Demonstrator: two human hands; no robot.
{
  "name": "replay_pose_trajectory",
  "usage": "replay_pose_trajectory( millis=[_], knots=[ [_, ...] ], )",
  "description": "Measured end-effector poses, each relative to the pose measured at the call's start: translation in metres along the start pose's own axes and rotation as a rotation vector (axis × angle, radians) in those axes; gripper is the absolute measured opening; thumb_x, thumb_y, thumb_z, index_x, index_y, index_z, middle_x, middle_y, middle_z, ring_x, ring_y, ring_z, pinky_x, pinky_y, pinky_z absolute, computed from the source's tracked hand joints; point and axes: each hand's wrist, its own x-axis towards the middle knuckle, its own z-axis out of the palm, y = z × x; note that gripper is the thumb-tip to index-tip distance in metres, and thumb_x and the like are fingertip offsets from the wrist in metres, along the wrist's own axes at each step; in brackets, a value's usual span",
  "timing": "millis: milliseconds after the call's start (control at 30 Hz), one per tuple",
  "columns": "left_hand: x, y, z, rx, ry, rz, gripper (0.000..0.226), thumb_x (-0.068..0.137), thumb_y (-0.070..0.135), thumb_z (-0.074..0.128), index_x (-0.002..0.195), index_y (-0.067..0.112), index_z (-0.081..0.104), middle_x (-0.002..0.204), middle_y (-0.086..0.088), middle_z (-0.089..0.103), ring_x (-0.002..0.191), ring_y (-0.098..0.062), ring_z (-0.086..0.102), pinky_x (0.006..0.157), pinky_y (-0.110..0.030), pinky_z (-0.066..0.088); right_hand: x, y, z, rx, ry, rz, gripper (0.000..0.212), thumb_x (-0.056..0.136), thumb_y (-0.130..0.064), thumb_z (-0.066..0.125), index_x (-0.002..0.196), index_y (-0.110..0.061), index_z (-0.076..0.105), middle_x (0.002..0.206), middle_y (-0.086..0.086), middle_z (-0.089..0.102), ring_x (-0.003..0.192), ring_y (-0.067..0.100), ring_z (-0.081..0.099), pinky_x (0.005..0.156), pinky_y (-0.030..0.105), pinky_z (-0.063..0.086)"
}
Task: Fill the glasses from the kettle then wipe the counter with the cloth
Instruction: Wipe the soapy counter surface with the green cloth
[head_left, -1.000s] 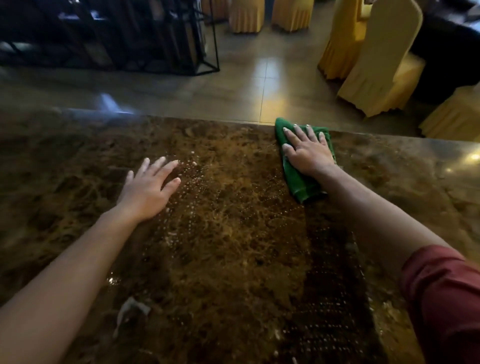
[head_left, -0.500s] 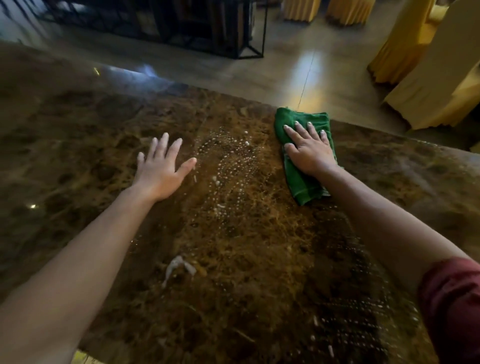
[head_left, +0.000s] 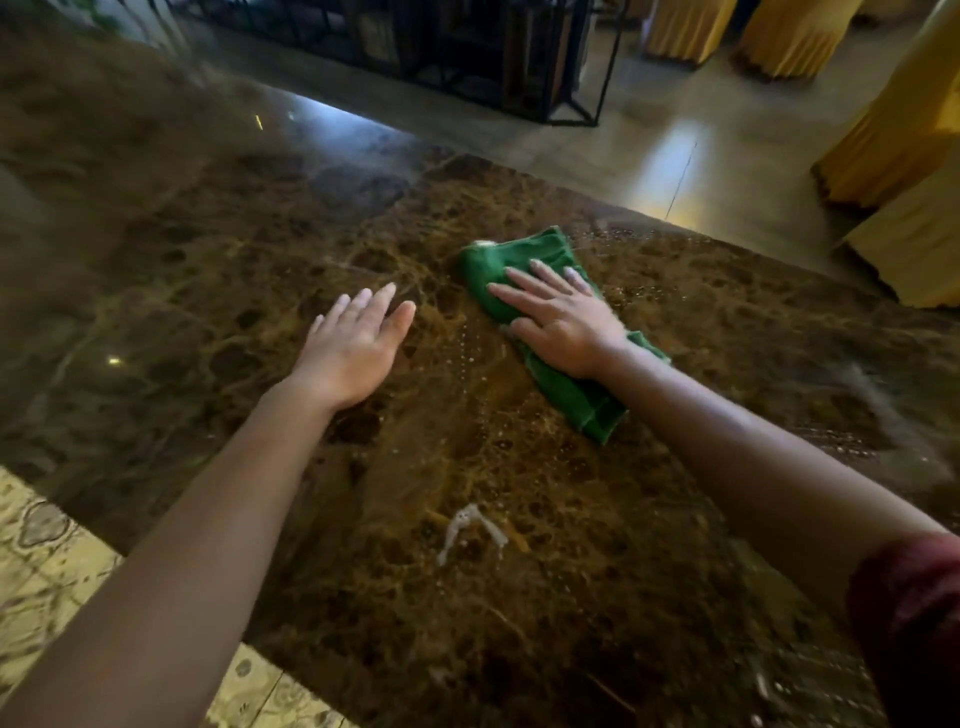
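Note:
A folded green cloth (head_left: 582, 400) lies on the brown marble counter (head_left: 208, 270) near its far edge. My right hand (head_left: 558, 319) presses flat on the cloth, fingers spread and pointing left. My left hand (head_left: 353, 348) rests flat on the bare counter just left of the cloth, fingers together, holding nothing. Small water drops dot the stone between the hands and right of the cloth. No kettle or glasses are in view.
A small white scrap (head_left: 470, 527) lies on the counter nearer to me. Patterned floor (head_left: 47, 566) shows past the counter's near-left edge. Beyond the far edge are a black metal rack (head_left: 467, 47) and yellow-covered chairs (head_left: 904, 135).
My right hand has slid the cloth to the left, towards my left hand. My view has swung, so the counter's near-left edge and the floor now show.

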Motion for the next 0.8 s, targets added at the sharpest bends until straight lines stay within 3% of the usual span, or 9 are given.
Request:
replay_pose_trajectory(
  millis=[133,200,267,333,400,533,633,800],
  knots=[
    [0.009,0.03,0.01,0.1,0.182,0.177,0.061,0.106,0.059,0.022,0.16,0.033,0.024,0.171,-0.001,0.014,0.158,-0.027,0.006,0.126,-0.053,0.009,-0.008,-0.046,0.01,-0.028,-0.039,-0.229,0.055,0.106,-0.051,0.033,0.16,-0.046,0.026,0.172,-0.01,0.019,0.161,0.021,0.004,0.129,0.048,-0.002],
    [0.015,0.046,0.011,0.199,0.242,0.352,0.054,0.108,0.048,0.029,0.158,0.028,0.034,0.17,0.0,0.022,0.158,-0.028,0.012,0.125,-0.053,0.013,-0.019,-0.056,0.008,-0.049,0.059,-0.281,0.051,0.103,-0.044,0.04,0.153,-0.036,0.048,0.164,-0.002,0.041,0.158,0.028,0.023,0.129,0.05,0.013],
    [0.025,0.056,0.007,0.268,0.22,0.446,0.05,0.108,0.043,0.034,0.153,0.025,0.045,0.166,0.001,0.033,0.156,-0.027,0.02,0.124,-0.051,0.018,-0.035,-0.055,0.006,-0.034,0.275,-0.206,0.043,0.1,-0.037,0.049,0.137,-0.024,0.067,0.146,0.005,0.062,0.146,0.03,0.046,0.12,0.052,0.034],
    [0.035,0.058,0.005,0.298,0.116,0.467,0.048,0.108,0.042,0.035,0.152,0.025,0.047,0.165,0.004,0.035,0.155,-0.025,0.021,0.124,-0.047,0.018,-0.06,-0.055,0.006,0.022,0.452,-0.009,0.04,0.097,-0.033,0.052,0.129,-0.018,0.071,0.138,0.007,0.067,0.137,0.029,0.055,0.112,0.053,0.043],
    [0.041,0.06,0.008,0.329,-0.007,0.483,0.052,0.109,0.044,0.036,0.156,0.024,0.039,0.168,0.004,0.027,0.157,-0.022,0.016,0.126,-0.043,0.015,-0.081,-0.065,0.005,0.109,0.477,0.244,0.045,0.096,-0.032,0.052,0.137,-0.017,0.065,0.147,0.009,0.061,0.142,0.029,0.049,0.117,0.054,0.04],
    [0.047,0.066,0.02,0.37,-0.104,0.479,0.062,0.109,0.049,0.031,0.163,0.023,0.019,0.172,0.003,0.009,0.159,-0.022,0.004,0.128,-0.042,0.006,-0.092,-0.088,0.009,0.292,0.204,0.605,0.063,0.104,-0.05,0.038,0.161,-0.024,0.032,0.171,0.014,0.022,0.159,0.033,0.014,0.129,0.048,0.013],
    [0.053,0.053,0.017,0.398,-0.13,0.469,0.064,0.108,0.053,0.024,0.164,0.025,0.01,0.172,0.004,0.002,0.159,-0.019,-0.003,0.128,-0.04,0.002,-0.098,-0.096,0.036,0.132,0.136,0.579,0.065,0.106,-0.057,0.023,0.165,-0.029,0.018,0.174,0.013,0.005,0.161,0.032,-0.004,0.129,0.047,-0.003],
    [0.023,0.016,-0.002,0.381,-0.164,0.394,0.064,0.108,0.053,0.022,0.164,0.026,0.007,0.172,0.006,-0.003,0.158,-0.016,-0.007,0.128,-0.037,0.001,-0.106,-0.093,0.039,0.074,0.085,0.454,0.062,0.107,-0.059,0.017,0.165,-0.037,0.012,0.175,0.005,0.0,0.161,0.025,-0.01,0.129,0.044,-0.008]
  ],
)
